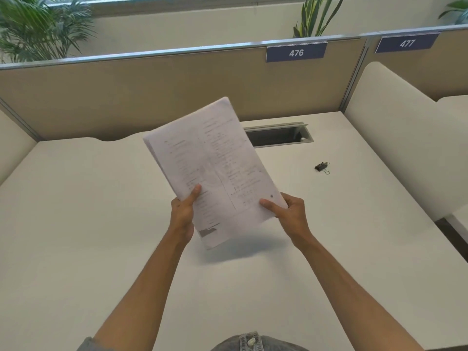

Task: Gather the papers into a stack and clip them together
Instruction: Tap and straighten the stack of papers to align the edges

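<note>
While lifted clear of the white rectangular desk [101, 224], the stack of white printed paper sheets [212, 168] is clamped at its near corners by the left hand [182, 211] and right hand [291, 211]; the small black metal binder clip [321, 167] is seen at two o'clock, well apart

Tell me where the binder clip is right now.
In the head view, the binder clip lies on the desk, right of the held papers, near the cable slot.

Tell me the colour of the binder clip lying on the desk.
Black, with thin wire handles: the binder clip shows in the head view, right of the papers.
</note>
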`<state>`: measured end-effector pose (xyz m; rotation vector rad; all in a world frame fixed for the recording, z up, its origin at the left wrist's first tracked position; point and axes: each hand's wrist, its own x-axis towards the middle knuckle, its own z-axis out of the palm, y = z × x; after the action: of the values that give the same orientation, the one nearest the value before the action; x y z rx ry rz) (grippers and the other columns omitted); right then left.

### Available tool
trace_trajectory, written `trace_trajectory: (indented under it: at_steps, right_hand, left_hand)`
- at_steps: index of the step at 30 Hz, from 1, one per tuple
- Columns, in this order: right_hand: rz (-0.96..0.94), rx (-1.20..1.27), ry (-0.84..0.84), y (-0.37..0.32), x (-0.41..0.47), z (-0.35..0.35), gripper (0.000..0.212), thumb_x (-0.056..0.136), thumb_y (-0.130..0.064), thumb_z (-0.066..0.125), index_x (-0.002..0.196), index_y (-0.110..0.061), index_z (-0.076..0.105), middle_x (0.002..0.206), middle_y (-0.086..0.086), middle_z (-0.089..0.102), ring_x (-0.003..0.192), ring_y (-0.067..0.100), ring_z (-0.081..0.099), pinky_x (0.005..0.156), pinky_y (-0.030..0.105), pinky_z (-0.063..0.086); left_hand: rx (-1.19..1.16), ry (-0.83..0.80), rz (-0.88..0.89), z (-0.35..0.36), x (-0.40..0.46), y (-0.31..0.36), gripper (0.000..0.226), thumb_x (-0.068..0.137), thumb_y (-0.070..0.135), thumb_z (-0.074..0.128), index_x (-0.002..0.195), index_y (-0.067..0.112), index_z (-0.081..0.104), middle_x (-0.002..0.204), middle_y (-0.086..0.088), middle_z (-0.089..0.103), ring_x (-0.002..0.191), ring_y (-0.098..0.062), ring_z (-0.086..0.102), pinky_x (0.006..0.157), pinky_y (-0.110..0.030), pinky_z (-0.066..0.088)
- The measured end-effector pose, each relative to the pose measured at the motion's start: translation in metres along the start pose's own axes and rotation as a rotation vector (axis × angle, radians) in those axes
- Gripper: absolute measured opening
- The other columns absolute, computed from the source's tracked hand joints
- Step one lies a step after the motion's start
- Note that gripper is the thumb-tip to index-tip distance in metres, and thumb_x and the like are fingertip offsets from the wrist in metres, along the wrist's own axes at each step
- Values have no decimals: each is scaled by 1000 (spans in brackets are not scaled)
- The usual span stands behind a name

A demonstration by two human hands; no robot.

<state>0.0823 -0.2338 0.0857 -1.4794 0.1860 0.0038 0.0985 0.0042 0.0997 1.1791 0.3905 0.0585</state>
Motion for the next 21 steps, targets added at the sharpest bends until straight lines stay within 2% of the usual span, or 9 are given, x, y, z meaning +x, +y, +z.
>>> trace_trajectory:
  at_steps: [3,6,10,15,18,21]
  right_hand:
    - [122,252,-8,-5,0,6,22,82,-5,74,103,-10,73,92,5,77,80,19,73,74,26,59]
    - [196,406,-74,-9,-6,25,28,87,-8,69,115,-10,68,100,5,76,85,18,72,75,26,58]
    - [203,478,-70,-10,-13,47,39,89,-9,68,126,-17,60,115,-1,73,101,17,70,75,30,60]
    - [188,463,-35,-12,-9,34,39,88,-5,67,126,-16,60,114,-1,73,98,14,71,72,27,60]
    - [184,382,-37,-14,-5,16,37,88,-4,68,123,-12,62,111,-1,74,94,15,73,69,26,60]
    - [166,262,-75,-15,-1,-3,36,88,-7,68,123,-9,64,112,3,75,98,20,73,71,29,60]
  left_hand:
    - [-134,-17,-14,-2,0,1,44,84,21,72,126,19,61,126,-5,68,118,-30,62,98,-51,50]
    - [-281,-115,-29,5,-4,-3,41,87,21,69,126,30,59,137,-6,61,127,-33,56,104,-57,44]
    - [-274,-185,-31,21,-19,-5,33,94,17,59,122,33,58,136,-4,62,124,-30,59,101,-54,48]
    - [-188,-164,-7,15,-21,12,41,95,17,57,136,20,54,133,-4,65,122,-26,61,96,-45,54]
    - [-216,-186,44,-1,-10,41,40,100,35,44,135,20,56,132,-2,65,121,-19,62,96,-38,53]
    - [-185,-201,29,-32,4,72,66,93,62,34,122,13,67,121,-6,71,116,-24,64,94,-38,48]
